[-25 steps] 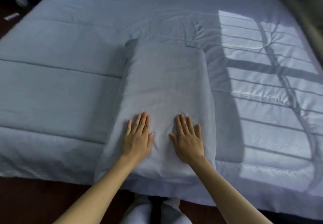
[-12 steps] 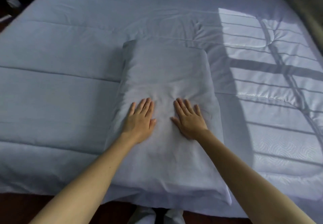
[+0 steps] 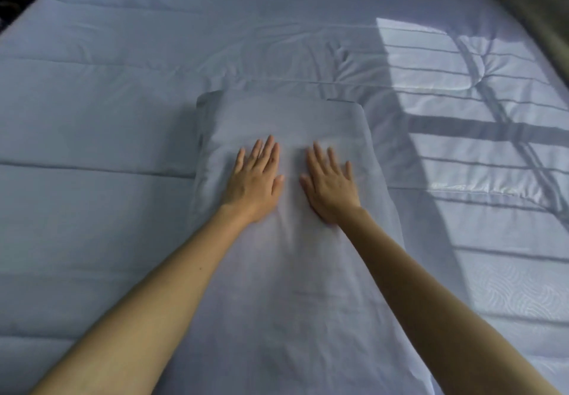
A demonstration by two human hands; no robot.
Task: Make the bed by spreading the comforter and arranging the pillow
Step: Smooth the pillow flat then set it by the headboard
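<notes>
Pressing palm-down on the pillow [image 3: 286, 271], the left hand [image 3: 254, 180] and the right hand [image 3: 331, 182] lie flat and side by side, with a narrow strip of pillowcase showing between the two thumbs. Both hands are spread, fingers extended and slightly fanned; neither grips any fabric. The fingertips point toward 12 o'clock. Both hands sit on the far half of the pillow, short of its far edge.

Both forearms are bare. The left forearm [image 3: 147, 308] enters from 7 o'clock; the right forearm [image 3: 431, 308] enters from 5 o'clock. They converge toward the wrists.

The pillow lies lengthwise along the 6-to-12 o'clock line, on top of the comforter [image 3: 92, 117]. Its far corners show at 11 o'clock and 1 o'clock of the hands; its near end runs out of the frame at 6 o'clock. The pillowcase is pale and shows shallow creases around the heels of both hands.

The comforter is spread flat across the bed on every side of the pillow. Quilted seams cross it from 9 o'clock to 3 o'clock. Light wrinkles gather at 12 o'clock beyond the pillow.

A sunlit patch [image 3: 462, 92] with barred shadows lies on the comforter from 2 o'clock to 4 o'clock of the hands. A dark strip [image 3: 542, 9] borders the bed at 1 o'clock, at the frame corner; what it is cannot be told.
</notes>
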